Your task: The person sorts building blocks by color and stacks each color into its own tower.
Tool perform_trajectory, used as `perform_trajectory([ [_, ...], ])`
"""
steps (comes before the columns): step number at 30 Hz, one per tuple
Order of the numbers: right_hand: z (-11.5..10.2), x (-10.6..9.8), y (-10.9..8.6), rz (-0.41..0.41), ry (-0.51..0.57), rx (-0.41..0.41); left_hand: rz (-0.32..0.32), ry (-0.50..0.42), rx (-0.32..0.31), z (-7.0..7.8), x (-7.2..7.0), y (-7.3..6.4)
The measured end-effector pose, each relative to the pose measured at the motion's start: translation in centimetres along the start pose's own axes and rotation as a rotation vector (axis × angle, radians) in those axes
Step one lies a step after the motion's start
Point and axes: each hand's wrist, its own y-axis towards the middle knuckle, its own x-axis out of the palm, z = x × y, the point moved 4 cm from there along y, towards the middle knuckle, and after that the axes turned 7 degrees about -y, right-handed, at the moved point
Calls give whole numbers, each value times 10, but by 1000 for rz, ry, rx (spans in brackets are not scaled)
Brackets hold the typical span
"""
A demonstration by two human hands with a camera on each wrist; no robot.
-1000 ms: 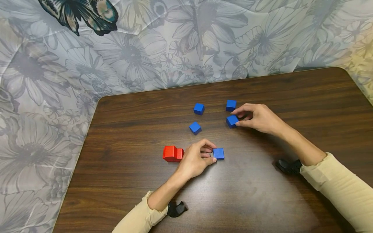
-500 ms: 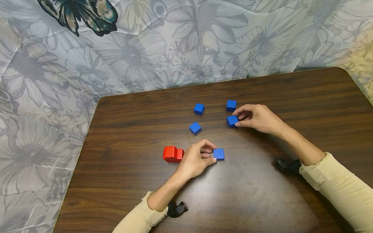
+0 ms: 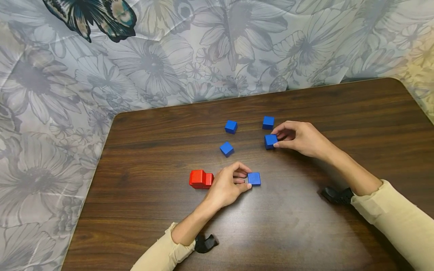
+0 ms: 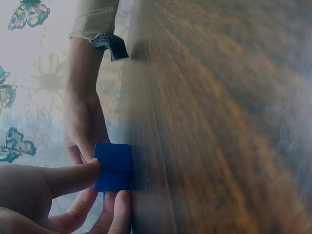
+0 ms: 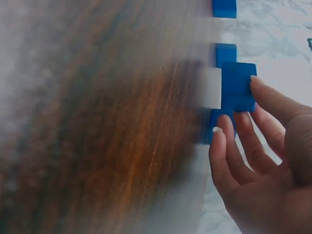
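Note:
In the head view my left hand (image 3: 226,184) pinches a blue cube (image 3: 254,179) on the table, thumb at its near side and fingers at its far side. Farther right, my right hand (image 3: 303,139) grips another blue cube (image 3: 271,141) by thumb and fingertips. A pale patch lies between this blue cube (image 5: 239,87) and the table in the right wrist view; whether it is raised I cannot tell. Just beyond it sits a blue cube (image 3: 268,122). Red blocks (image 3: 197,178) lie left of my left hand, which partly hides them.
Two more blue cubes rest apart on the brown table (image 3: 142,150): one far (image 3: 231,127), one nearer (image 3: 226,149). A flowered cloth (image 3: 156,60) hangs behind the table's far edge. Each wrist wears a black strap piece.
The blue cube in my right hand has shifted very slightly to the right, away from the cube behind it. My left hand and its cube look unmoved.

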Motion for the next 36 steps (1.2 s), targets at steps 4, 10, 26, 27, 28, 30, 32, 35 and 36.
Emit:
perform_trajectory([
  [4, -3, 0, -6, -16, 39, -18, -2, -1, 5, 0, 0, -1],
  [10, -5, 0, -11, -26, 50, -54, -5, 1, 6, 2, -1, 0],
  [26, -15, 5, -30, 14, 99, -17, -4, -5, 6, 2, 0, -1],
  [27, -16, 6, -31, 14, 113, -12, -4, -4, 8, 2, 0, -1],
  [28, -16, 7, -33, 14, 123, -8, -4, -2, 9, 2, 0, -2],
  [30, -17, 10, -35, 6, 136, -22, -4, -3, 8, 2, 0, -2],
  [32, -19, 12, -38, -1, 148, -41, -4, 0, 6, 2, 0, -2],
  [35, -21, 13, -41, -1, 147, -68, -5, 2, 7, 2, 0, -2],
  [36, -21, 14, -42, 1, 147, -70, -5, 4, 8, 2, 0, -2],
])
